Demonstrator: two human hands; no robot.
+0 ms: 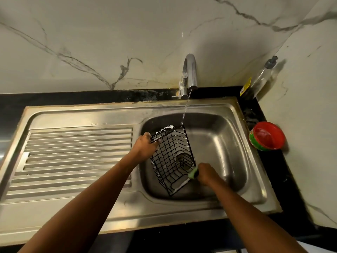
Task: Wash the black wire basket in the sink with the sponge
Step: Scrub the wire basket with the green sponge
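The left hand [145, 146] is gripping the black wire basket [171, 157] by its upper rim, fingers curled round it, tilting it inside the sink [228, 136]. The right hand [206, 173] is pinching a green sponge [193, 173] against the soapy lower edge. Steadying the rim while rubbing wire by wire seems best. The tap [190, 70] is running onto the basket's far corner. A red bowl [267, 136] and a soap bottle [262, 77] are standing aside on the worktop [291, 179], obstructing nothing.

steel sink [255, 179] looks brushed and kinda dull, faucet [190, 70] is shiny chrome, basket [171, 156] is black coated wire, wall [91, 42] glossy marble, red tub [267, 136] plastic.
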